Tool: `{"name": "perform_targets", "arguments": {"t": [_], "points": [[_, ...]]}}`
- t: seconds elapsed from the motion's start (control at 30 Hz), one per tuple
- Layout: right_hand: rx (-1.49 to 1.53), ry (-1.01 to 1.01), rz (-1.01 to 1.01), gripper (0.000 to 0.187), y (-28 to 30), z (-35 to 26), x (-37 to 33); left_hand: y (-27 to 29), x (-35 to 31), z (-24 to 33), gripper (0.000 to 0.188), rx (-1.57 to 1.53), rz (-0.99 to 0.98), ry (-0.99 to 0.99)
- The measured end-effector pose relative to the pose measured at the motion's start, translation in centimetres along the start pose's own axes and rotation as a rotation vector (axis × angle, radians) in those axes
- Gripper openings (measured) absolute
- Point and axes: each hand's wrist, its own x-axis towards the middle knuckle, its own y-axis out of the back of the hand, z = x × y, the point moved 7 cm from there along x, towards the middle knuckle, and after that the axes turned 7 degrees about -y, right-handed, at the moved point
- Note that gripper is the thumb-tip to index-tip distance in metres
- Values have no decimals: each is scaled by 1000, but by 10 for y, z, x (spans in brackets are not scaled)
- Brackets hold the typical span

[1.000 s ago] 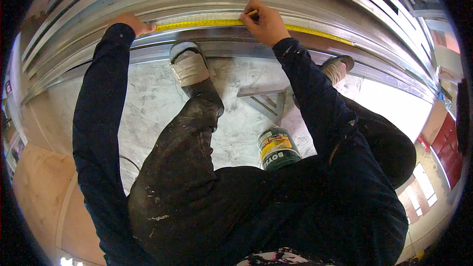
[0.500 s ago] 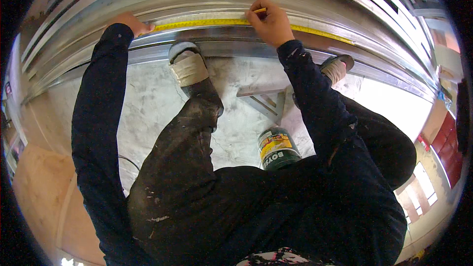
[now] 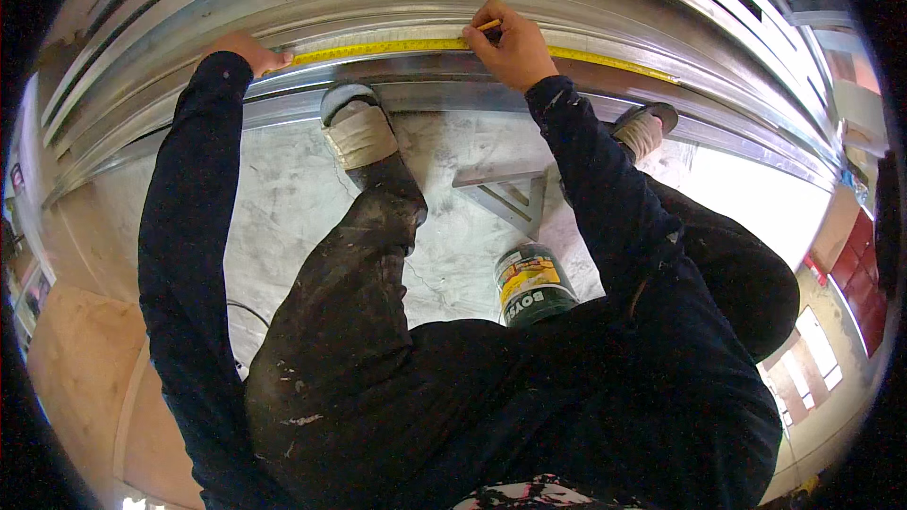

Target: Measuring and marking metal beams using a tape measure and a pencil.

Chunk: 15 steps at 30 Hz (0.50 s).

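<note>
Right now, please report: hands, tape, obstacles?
Left hand pins yellow tape measure to metal rail. Right hand holds pencil on tape. Nothing blocking.

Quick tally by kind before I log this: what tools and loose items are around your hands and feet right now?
Yellow tape measure, stretched along the metal rails between left hand and right hand: 1
Pencil in the right hand: 1
Metal square on the floor: 1
Green can: 1
Total: 4
</note>
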Motion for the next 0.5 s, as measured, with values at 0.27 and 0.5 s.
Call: {"name": "perform_targets", "arguments": {"t": [0.27,0.5], "points": [[-21,-13,-31,20,-1,-2,1,8,-14,-2,107,-84,15,90],[-89,19,-57,20,0,-17,2,1,-9,-7,105,-114,42,95]]}}
